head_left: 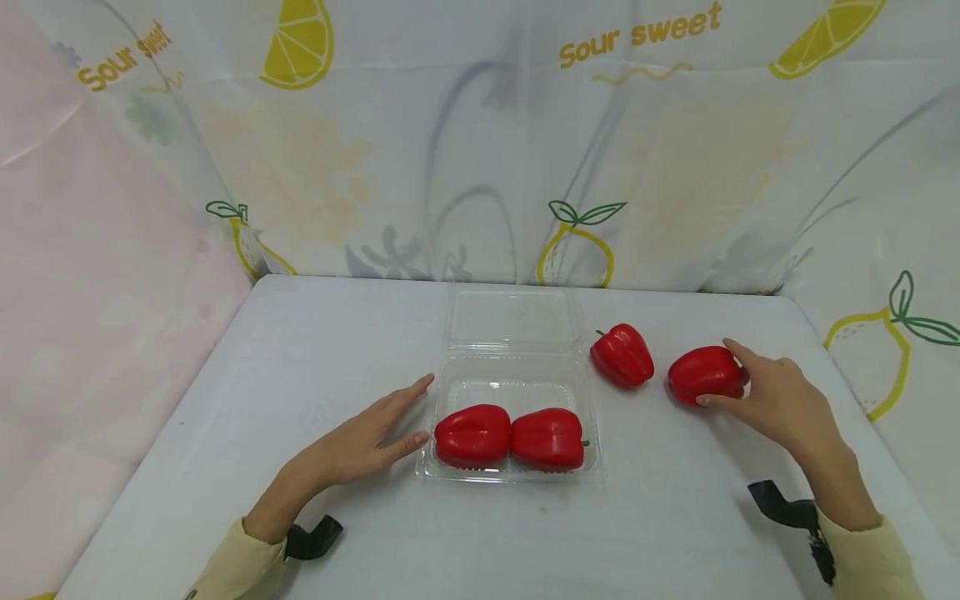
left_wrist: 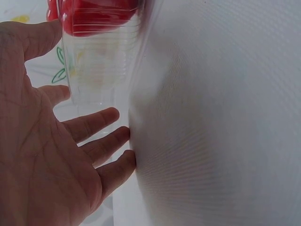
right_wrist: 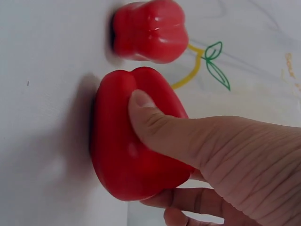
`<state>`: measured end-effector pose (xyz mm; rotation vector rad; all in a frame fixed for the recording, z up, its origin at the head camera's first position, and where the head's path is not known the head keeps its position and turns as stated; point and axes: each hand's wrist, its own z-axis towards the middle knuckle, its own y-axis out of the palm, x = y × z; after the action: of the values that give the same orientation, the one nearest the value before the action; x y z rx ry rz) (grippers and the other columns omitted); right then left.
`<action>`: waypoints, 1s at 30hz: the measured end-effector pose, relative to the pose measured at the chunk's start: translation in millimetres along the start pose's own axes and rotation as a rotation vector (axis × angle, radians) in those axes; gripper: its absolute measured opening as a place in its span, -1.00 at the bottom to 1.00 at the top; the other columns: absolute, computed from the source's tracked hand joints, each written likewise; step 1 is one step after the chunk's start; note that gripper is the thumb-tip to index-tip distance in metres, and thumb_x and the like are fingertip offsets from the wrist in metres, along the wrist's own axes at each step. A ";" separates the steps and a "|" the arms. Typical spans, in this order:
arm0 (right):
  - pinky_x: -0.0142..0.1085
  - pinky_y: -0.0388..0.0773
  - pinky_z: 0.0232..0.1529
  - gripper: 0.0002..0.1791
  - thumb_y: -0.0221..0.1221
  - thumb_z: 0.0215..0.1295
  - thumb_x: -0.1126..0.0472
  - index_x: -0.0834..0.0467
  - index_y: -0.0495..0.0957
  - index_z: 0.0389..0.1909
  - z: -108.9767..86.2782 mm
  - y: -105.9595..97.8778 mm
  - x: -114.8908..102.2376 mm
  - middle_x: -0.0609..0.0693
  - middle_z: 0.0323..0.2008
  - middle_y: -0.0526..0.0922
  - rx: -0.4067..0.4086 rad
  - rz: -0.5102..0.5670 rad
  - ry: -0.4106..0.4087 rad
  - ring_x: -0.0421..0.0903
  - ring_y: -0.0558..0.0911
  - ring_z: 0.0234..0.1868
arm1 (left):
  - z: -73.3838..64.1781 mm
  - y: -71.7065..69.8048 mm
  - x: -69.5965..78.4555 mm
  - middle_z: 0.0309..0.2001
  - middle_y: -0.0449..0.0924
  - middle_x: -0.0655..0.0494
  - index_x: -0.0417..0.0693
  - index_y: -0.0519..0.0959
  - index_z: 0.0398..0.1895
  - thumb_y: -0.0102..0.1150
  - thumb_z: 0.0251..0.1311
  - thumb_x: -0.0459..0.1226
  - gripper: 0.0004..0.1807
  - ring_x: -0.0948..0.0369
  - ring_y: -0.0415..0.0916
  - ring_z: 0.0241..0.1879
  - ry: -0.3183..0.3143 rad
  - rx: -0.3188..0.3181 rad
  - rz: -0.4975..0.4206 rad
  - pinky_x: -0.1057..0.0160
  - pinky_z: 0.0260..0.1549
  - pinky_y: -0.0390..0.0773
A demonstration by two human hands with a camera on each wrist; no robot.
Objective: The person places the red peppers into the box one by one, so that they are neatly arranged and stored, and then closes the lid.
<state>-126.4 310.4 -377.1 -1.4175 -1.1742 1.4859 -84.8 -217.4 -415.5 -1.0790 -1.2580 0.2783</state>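
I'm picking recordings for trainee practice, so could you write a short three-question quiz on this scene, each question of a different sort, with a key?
1. Count: How many glossy red bell peppers sit inside the clear plastic hinged box?
2. True or false: The left hand is gripping a pepper.
3. Multiple choice: What does the right hand hold?
A) The box's lid
B) The pepper farthest from the box
C) A pepper inside the box

Key:
1. Two; two more lie on the table, to the right of the box in the head view.
2. False; its fingers are extended beside the box, holding nothing.
3. B.
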 end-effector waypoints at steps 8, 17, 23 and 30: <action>-0.23 0.47 -0.61 -0.08 0.48 -0.02 0.02 0.41 0.28 0.25 -1.7 0.6 -0.6 0.26 -0.33 0.57 -0.027 0.031 -0.008 0.12 0.49 -0.37 | -0.6 0.4 1.3 0.50 0.10 0.16 0.28 -0.01 0.58 0.03 0.31 0.22 -0.15 0.06 0.10 0.45 -0.005 -0.001 -0.001 -0.17 0.27 0.29; -0.14 0.52 -0.59 -0.07 0.48 -0.01 0.00 0.39 0.27 0.26 -4.8 5.9 0.5 0.36 -0.28 0.56 0.034 0.058 0.018 0.20 0.53 -0.35 | 0.5 0.3 1.2 0.50 0.09 0.16 0.21 0.00 0.58 0.02 0.32 0.21 -0.15 0.07 0.09 0.45 0.006 -0.004 0.002 -0.16 0.28 0.28; -0.23 0.46 -0.60 -0.10 0.47 0.01 -0.02 0.34 0.30 0.27 -7.0 4.4 -3.1 0.33 -0.27 0.56 0.101 0.073 0.025 0.16 0.53 -0.37 | -0.1 -0.8 1.7 0.51 0.08 0.16 0.25 -0.02 0.59 0.02 0.33 0.21 -0.16 0.07 0.08 0.46 0.006 -0.005 -0.002 -0.16 0.29 0.26; -0.29 0.39 -0.61 -0.08 0.44 0.05 -0.12 0.32 0.30 0.29 -9.9 1.9 -9.8 0.32 -0.27 0.56 0.142 0.098 0.041 0.10 0.51 -0.41 | 0.3 -0.2 0.7 0.51 0.08 0.17 0.24 -0.02 0.59 0.01 0.33 0.21 -0.15 0.08 0.08 0.46 0.010 -0.001 -0.002 -0.15 0.30 0.24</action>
<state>-115.5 301.7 -375.6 -1.4190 -0.9662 1.5673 -84.9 -216.9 -415.0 -1.0780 -1.2506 0.2704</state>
